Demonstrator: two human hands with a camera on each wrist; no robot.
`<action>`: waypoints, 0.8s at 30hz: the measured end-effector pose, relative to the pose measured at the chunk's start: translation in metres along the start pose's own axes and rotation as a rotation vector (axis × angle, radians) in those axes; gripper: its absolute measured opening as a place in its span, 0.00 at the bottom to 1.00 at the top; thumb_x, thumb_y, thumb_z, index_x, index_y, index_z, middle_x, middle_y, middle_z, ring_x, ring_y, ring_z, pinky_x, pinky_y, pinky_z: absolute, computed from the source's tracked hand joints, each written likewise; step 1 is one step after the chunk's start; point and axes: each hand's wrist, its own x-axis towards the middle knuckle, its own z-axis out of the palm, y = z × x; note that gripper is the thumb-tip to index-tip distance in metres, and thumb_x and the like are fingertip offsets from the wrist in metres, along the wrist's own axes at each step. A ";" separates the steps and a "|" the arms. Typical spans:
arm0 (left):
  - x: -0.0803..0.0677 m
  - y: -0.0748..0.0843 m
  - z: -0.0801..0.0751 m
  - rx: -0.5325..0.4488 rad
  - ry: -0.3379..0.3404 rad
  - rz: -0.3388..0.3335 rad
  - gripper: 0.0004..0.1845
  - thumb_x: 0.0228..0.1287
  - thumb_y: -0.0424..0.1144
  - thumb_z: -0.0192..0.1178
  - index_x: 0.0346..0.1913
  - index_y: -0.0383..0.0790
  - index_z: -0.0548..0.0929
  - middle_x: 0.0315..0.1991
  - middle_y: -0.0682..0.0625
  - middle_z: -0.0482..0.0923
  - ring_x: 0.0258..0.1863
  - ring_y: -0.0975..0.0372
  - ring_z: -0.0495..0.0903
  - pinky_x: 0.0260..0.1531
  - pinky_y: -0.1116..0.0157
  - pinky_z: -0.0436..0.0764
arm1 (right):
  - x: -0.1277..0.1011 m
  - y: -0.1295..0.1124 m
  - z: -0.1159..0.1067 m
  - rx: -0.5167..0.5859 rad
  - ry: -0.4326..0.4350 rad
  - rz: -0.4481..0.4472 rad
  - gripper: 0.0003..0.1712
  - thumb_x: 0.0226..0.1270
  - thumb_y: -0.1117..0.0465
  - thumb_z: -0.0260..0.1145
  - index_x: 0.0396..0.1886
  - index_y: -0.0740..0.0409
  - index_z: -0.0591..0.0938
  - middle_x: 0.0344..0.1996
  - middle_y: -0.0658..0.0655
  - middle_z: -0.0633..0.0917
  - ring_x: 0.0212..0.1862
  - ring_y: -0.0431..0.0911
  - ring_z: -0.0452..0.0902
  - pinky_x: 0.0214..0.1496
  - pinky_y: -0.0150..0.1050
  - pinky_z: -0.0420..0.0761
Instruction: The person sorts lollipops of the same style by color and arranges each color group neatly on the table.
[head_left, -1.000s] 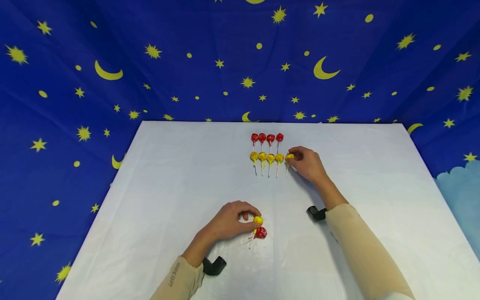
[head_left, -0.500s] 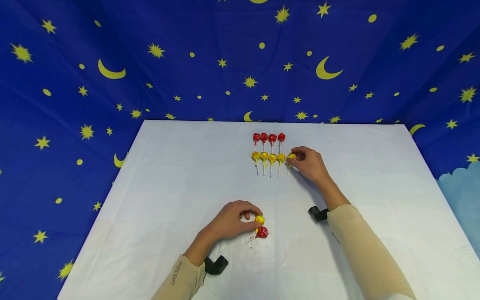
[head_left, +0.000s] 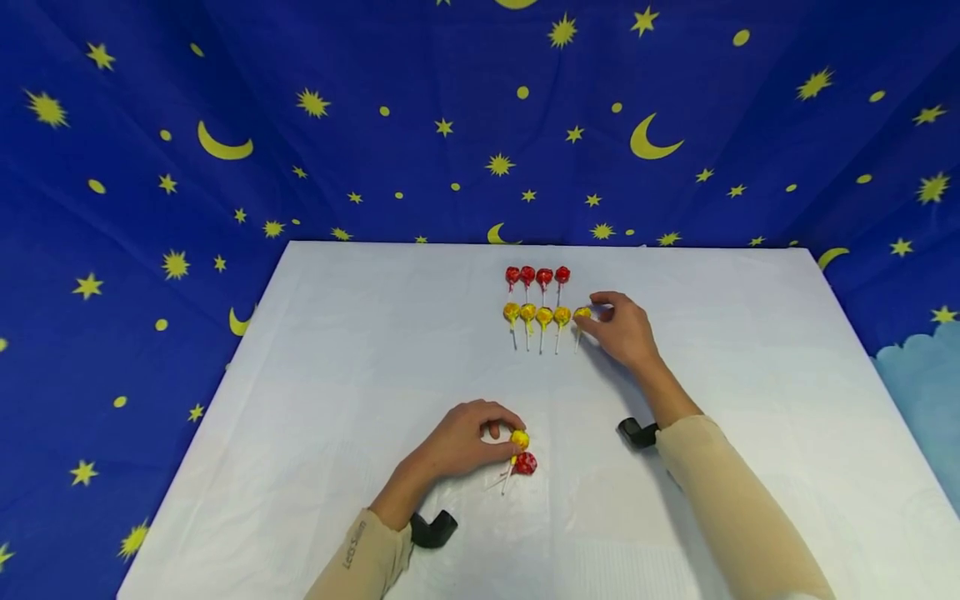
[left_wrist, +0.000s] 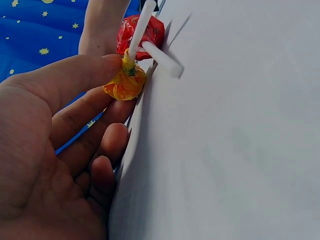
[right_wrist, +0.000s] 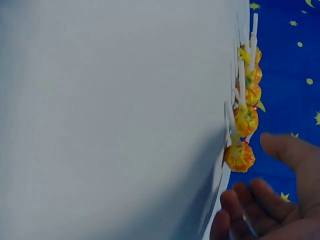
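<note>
My left hand (head_left: 467, 440) pinches a yellow-wrapped lollipop (head_left: 520, 438) between thumb and fingers near the front middle of the table. A red lollipop (head_left: 527, 464) lies right beside it, their white sticks crossing in the left wrist view. Farther back, my right hand (head_left: 624, 333) is at the right end of a row of yellow lollipops (head_left: 545, 317). In the right wrist view, its thumb and fingers stand apart around the end yellow lollipop (right_wrist: 240, 157), with a gap showing on both sides. Behind that row lies a row of red lollipops (head_left: 544, 276), heads away from me.
The white table (head_left: 360, 333) reaches back to a blue curtain (head_left: 420, 150) with yellow stars and moons. Black wrist devices sit at the left wrist (head_left: 433, 529) and the right wrist (head_left: 637, 433).
My right hand's fingers have spread and drawn slightly to the right, letting go of the end yellow lollipop. My left hand keeps its pinch in the same place.
</note>
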 end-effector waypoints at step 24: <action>0.001 -0.002 0.001 0.001 0.002 -0.011 0.12 0.59 0.49 0.68 0.45 0.57 0.85 0.31 0.59 0.77 0.31 0.64 0.73 0.34 0.67 0.71 | -0.051 -0.014 0.003 -0.001 -0.014 -0.152 0.25 0.61 0.50 0.70 0.53 0.59 0.79 0.42 0.55 0.83 0.41 0.48 0.77 0.40 0.44 0.74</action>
